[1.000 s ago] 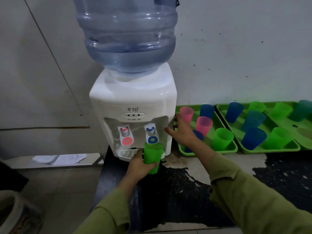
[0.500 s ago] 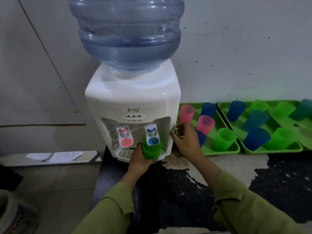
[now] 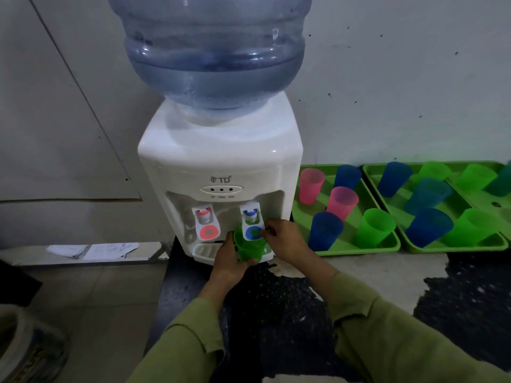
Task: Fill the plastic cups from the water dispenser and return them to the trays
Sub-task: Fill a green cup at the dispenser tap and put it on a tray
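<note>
Just the head cam here: the left hand [image 3: 229, 265] is wrapping around the green cup [image 3: 249, 248] and holding it up under the blue tap [image 3: 253, 232] of the water dispenser [image 3: 218, 161], just above the drip tray [image 3: 203, 250]. The right hand [image 3: 284, 240] is sitting with bent fingers against that tap's paddle, and honestly I can't tell if it's pinching or pushing. What's worrying me: the cup is seeming a bit tilted, so water could be running down onto the counter [image 3: 276, 299], which is already showing dark patches. The paddle is also hiding the cup's mouth, so I'm guessing overfilling, then sloshing on the way to the green tray [image 3: 356, 250].
</note>
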### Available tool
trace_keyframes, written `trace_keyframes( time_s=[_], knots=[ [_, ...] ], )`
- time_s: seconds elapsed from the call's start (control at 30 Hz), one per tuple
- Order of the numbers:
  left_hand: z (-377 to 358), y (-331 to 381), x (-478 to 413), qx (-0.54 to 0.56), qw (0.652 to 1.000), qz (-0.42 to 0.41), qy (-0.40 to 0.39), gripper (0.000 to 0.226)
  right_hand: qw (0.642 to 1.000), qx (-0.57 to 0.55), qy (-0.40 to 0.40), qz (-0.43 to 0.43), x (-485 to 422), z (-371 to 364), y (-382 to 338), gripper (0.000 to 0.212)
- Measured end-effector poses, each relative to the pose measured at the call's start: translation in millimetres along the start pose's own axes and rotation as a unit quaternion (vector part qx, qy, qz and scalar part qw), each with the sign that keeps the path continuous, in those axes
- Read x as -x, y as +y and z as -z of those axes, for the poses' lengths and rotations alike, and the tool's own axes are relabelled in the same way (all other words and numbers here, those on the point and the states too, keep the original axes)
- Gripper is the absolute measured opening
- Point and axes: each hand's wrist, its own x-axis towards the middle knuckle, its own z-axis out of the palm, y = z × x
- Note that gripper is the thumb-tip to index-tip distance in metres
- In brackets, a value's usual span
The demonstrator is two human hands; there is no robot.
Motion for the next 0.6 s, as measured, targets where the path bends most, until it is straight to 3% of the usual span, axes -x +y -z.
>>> trace_keyframes(
  time_s=[0.2,0.47,0.6],
  knots=[
    [-2,-2,-4,-0.004,1.0,0.022,0.016,0.072,0.998,-0.048,-0.024,0.02,22,19,-6,0.041],
    [-9,10,2,0.001,0.998,-0.003,0.056,0.069,0.979,-0.203,-0.015,-0.024,25,45,-30,0.026],
    [-12,13,2,0.001,0.997,0.002,0.072,0.069,0.976,-0.215,-0.001,-0.031,23,45,-26,0.034]
  ],
)
